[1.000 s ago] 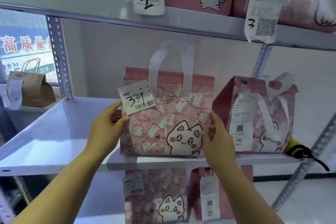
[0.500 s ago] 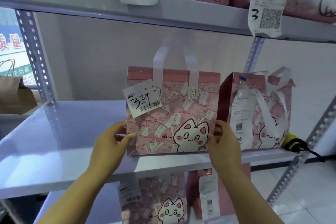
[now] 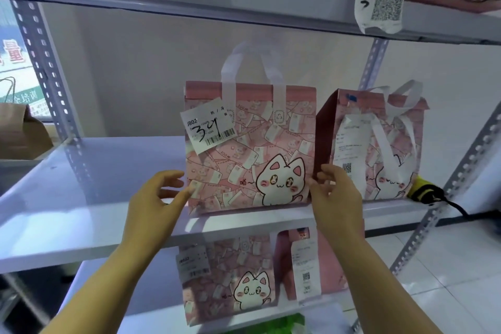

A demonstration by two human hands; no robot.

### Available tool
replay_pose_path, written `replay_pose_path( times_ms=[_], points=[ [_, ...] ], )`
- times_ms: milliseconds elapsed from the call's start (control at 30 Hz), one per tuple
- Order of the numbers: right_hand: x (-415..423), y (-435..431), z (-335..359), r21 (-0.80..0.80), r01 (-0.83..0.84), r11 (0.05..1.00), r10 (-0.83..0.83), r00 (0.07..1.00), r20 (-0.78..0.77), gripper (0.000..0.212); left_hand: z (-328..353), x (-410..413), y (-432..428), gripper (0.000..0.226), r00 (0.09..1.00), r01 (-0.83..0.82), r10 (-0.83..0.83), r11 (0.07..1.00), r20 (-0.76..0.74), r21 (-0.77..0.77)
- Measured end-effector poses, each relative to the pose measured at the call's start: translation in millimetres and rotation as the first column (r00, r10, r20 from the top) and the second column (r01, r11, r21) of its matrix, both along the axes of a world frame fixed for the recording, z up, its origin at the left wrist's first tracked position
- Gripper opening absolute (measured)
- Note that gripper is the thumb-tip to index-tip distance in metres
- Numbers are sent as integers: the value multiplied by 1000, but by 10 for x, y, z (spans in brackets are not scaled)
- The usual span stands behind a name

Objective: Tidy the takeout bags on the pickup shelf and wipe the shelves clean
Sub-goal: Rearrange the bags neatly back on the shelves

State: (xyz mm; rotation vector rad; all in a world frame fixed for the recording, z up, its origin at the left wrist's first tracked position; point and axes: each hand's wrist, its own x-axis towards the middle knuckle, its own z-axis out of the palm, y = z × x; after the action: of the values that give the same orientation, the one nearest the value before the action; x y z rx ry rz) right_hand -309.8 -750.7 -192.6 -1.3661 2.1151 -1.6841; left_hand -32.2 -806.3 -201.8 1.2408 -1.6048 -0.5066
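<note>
A pink cat-print takeout bag stands upright on the middle shelf, just beside a second bag. My left hand and right hand flank its lower corners, fingers loosely spread, barely touching. It looks soft-sided and light, best held low; its closed top hides the contents.

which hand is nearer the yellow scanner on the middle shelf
Right. The right hand is at the gap between the two pink bags, nearer the yellow scanner; the left hand is farther left.
</note>
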Motion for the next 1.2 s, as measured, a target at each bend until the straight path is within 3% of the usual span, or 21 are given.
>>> replay_pose_path(
  times_ms=[200, 533, 933, 1200],
  points=[
    [-69, 321, -87, -65, -106, 992, 103, 993, -59, 16, -75, -42, 243, 24, 997, -78, 78, 997, 19, -4],
    [-557, 1192, -638, 364, -274, 890, 384, 881, -276, 7, -712, -372, 1351, 10, 988, -148, 136, 974, 78, 170],
    [-901, 2052, -1578, 614, -377, 694, 571, 807, -150, 5, -1813, -754, 2690, 6, 979, -206, 172, 834, 113, 512],
    [-681, 2012, -2157, 682, -410, 606, 613, 787, -71, 7, -2313, -526, 2821, 6, 964, -264, 190, 765, 186, 587]
  ],
)
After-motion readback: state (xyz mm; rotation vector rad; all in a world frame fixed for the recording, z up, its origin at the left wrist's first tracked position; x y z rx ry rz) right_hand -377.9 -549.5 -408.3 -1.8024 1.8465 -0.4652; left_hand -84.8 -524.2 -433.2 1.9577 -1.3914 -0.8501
